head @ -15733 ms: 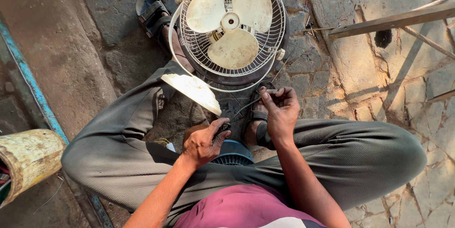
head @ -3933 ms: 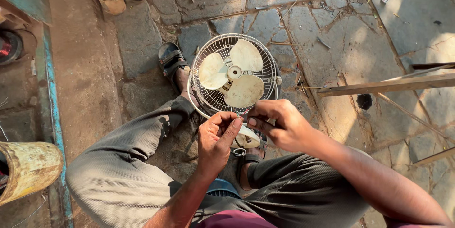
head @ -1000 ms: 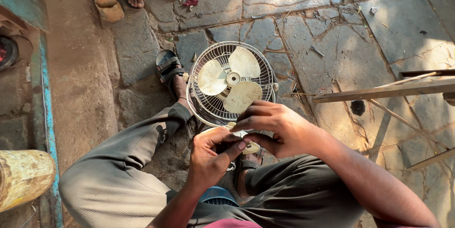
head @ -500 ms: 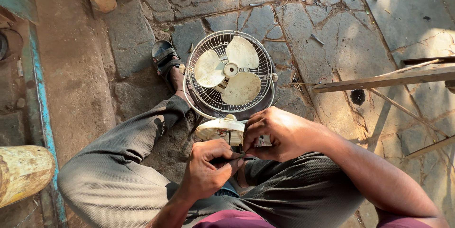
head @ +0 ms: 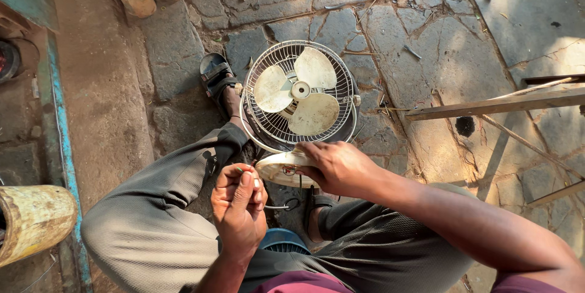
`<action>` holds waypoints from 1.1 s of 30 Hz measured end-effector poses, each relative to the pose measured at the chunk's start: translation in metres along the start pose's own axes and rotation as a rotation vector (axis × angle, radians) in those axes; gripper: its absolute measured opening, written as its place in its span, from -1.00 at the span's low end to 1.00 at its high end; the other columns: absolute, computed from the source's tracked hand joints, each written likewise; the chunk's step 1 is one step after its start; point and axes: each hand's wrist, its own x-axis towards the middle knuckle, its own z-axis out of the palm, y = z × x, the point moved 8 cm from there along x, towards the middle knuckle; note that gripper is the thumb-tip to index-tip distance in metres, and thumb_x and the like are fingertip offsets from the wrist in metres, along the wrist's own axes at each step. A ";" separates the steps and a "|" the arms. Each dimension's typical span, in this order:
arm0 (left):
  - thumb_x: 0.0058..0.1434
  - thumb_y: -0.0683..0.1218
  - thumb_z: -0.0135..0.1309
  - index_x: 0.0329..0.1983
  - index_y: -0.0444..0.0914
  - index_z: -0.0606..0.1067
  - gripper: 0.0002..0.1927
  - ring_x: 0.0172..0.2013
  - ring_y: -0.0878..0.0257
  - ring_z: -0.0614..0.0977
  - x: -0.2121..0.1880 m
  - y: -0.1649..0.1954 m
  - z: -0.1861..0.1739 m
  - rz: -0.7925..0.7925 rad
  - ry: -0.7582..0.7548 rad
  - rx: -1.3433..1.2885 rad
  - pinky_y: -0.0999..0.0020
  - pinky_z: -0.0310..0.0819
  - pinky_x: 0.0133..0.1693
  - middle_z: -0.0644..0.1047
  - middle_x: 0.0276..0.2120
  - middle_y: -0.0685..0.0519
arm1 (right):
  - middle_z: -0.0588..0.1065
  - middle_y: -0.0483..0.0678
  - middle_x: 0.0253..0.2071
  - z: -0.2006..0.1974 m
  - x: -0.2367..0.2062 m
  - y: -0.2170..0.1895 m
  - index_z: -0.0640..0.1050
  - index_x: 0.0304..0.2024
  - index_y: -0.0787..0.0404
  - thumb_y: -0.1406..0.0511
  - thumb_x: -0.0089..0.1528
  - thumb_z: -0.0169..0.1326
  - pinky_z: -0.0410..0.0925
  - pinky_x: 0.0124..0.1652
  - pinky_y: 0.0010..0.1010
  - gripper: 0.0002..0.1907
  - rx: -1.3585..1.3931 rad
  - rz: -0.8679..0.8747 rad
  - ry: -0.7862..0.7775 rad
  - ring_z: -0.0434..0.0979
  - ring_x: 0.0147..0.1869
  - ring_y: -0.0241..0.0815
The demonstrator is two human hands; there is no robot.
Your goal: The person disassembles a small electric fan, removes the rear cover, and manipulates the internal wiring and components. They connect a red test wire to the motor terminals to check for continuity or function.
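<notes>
On the stone floor (head: 426, 37) between the seated person's knees, a small table fan (head: 298, 95) lies with its wire guard and three cream blades facing up, its cream base (head: 281, 169) toward the person. The right hand (head: 338, 168) rests on the base's near edge, fingers curled over it, touching it. The left hand (head: 239, 208) is just beside the base on its left, fingers pinched narrow on a small item too small to identify; a thin wire (head: 277, 206) runs below it.
</notes>
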 end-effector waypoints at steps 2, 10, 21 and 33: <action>0.42 -0.23 0.03 -0.04 -0.34 0.45 -0.90 -0.41 0.39 0.45 0.004 0.007 0.003 0.018 -0.005 0.008 0.52 0.34 -0.39 0.49 -0.34 0.01 | 0.60 0.14 -0.40 0.010 0.006 0.016 0.45 0.14 0.28 0.13 0.30 0.16 0.47 -0.32 -0.06 -0.53 0.058 0.078 -0.063 0.64 -0.32 0.17; 0.44 -0.16 -0.03 -0.02 -0.28 0.43 -0.88 -0.50 0.35 0.43 0.036 0.013 0.014 -0.046 0.018 0.042 0.48 0.33 -0.47 0.43 -0.42 0.04 | 0.56 0.12 -0.55 -0.013 0.025 0.035 0.37 0.20 0.26 0.02 0.23 0.20 0.50 -0.36 -0.10 -0.35 0.092 0.108 -0.120 0.65 -0.46 0.11; 0.41 -0.15 -0.03 -0.06 -0.39 0.48 -0.81 -0.48 0.32 0.41 0.030 -0.011 -0.037 -0.072 0.082 0.243 0.42 0.37 -0.40 0.43 -0.48 0.02 | 0.61 0.21 -0.23 -0.009 0.039 0.039 0.42 0.22 0.25 0.16 0.30 0.06 0.49 -0.40 -0.02 -0.50 0.107 0.094 -0.080 0.64 -0.45 0.17; 0.53 -0.07 -0.16 -0.26 -0.33 0.44 -0.71 -0.10 0.28 0.49 0.082 0.007 0.064 0.324 -0.189 0.764 0.40 0.38 0.03 0.53 -0.05 0.00 | 0.69 0.04 -0.17 -0.094 0.099 0.134 0.60 0.06 0.29 0.09 0.41 -0.06 0.45 -0.09 -0.37 -0.57 0.507 0.284 0.086 0.56 -0.12 -0.31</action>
